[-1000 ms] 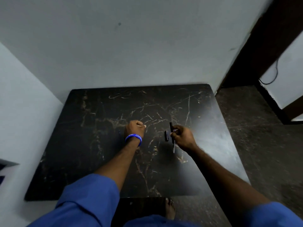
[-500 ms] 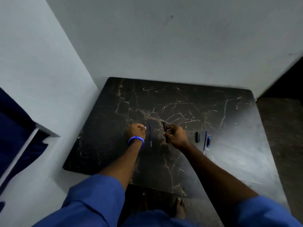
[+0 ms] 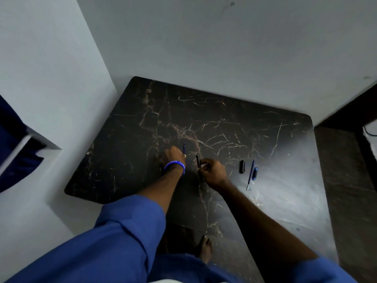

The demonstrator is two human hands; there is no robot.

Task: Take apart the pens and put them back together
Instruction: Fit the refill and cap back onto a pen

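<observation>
Hands sit at mid-frame over the dark marble table (image 3: 285,201); my left hand (image 3: 173,157) is curled around a thin blue refill (image 3: 184,147), which half a second back lay loose on the table between the hands; my right hand (image 3: 213,172) still pinches the black pen barrel (image 3: 197,161); right of centre, unmoved, lie a black cap (image 3: 242,166), a second refill (image 3: 250,174) and a blue cap (image 3: 255,173).
</observation>
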